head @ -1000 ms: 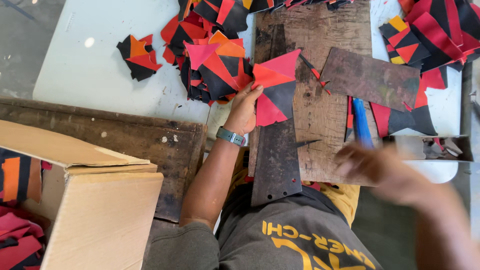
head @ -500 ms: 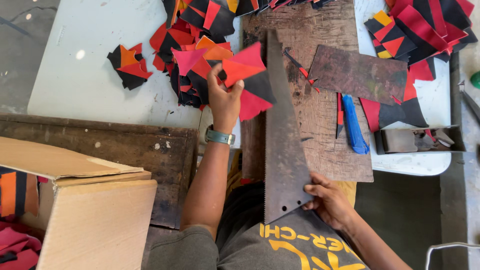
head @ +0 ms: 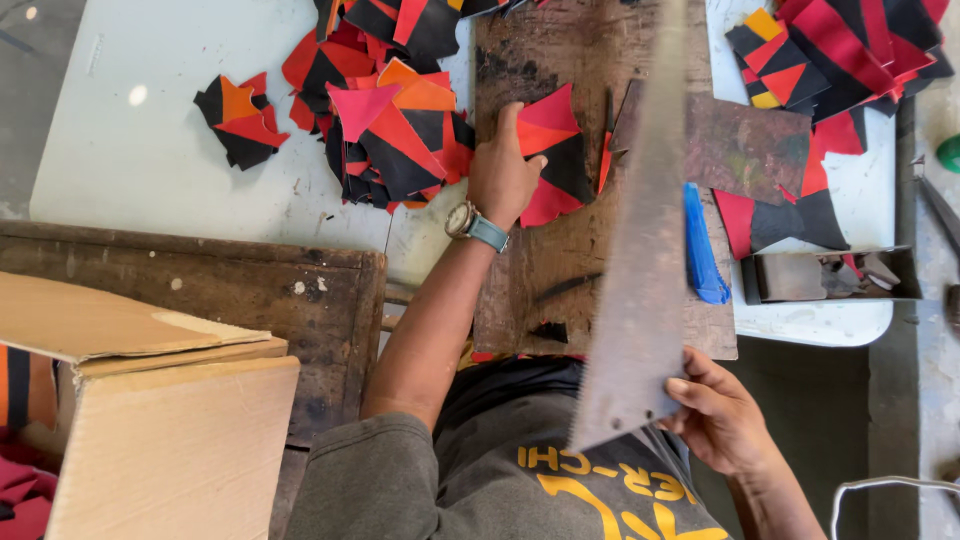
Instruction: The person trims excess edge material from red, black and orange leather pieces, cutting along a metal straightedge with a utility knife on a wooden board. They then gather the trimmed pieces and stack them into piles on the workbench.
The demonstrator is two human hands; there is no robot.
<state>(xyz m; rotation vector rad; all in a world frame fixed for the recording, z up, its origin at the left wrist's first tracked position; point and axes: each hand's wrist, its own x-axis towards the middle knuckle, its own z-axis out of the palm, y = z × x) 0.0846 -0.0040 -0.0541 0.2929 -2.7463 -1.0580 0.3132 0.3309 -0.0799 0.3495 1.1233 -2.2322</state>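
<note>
My left hand point(head: 503, 172), with a watch on its wrist, presses flat on a red-and-black patchwork piece point(head: 556, 158) lying on the dark wooden cutting board point(head: 545, 260). My right hand point(head: 718, 418) grips the near end of a long grey metal straightedge point(head: 640, 250), which is lifted and tilted over the right side of the board, reaching away from me. A blue-handled cutter point(head: 701, 250) lies on the board just right of the straightedge.
A heap of red, orange and black pieces point(head: 385, 110) lies on the pale tabletop left of the board, with a smaller pile point(head: 240, 118) further left. More pieces point(head: 840, 50) lie far right. An open cardboard box point(head: 150, 420) stands near left, a small metal tray point(head: 830, 275) at right.
The patchwork piece went from raised in my left hand to pressed flat on the board. My right hand took the straightedge, which moved rightward and lifted off the board.
</note>
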